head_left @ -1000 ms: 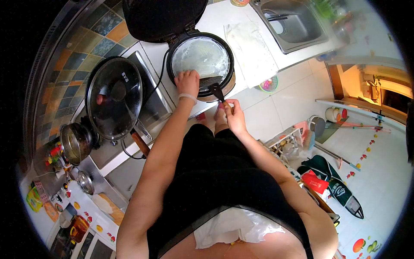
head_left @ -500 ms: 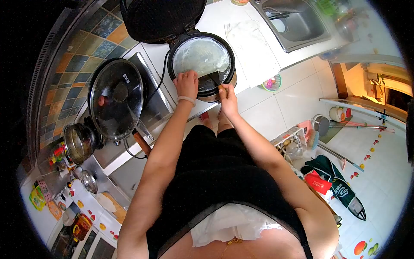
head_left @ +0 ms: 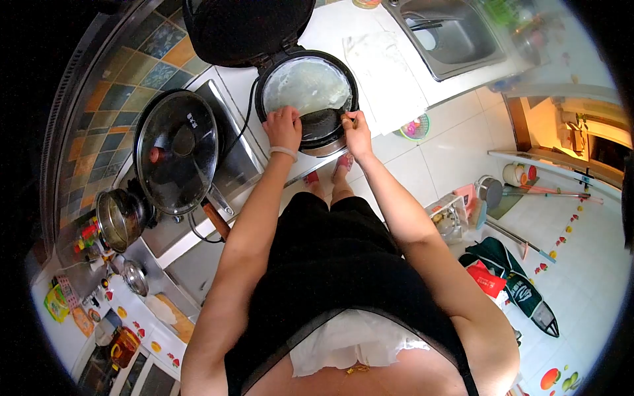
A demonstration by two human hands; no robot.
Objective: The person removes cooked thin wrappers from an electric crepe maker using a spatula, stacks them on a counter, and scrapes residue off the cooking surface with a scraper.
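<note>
Two hands at a pale pancake's (head_left: 308, 84) near edge

Head view: the right hand (head_left: 357, 135) is closed around the handle of a spatula (head_left: 345, 117) — its blade is hard to make out against the dark griddle (head_left: 321, 124). To its left, the left hand (head_left: 282, 129) lies over the griddle's rim, fingertips at the pancake's edge; whether they pinch it, I cannot tell. The pancake spreads just beyond both hands, with bare griddle between them. Farther beyond the left hand stands the raised lid (head_left: 251, 30). A covered pan (head_left: 178, 155) sits left of that hand — a white cloth (head_left: 380, 79) lies beyond the right.
</note>
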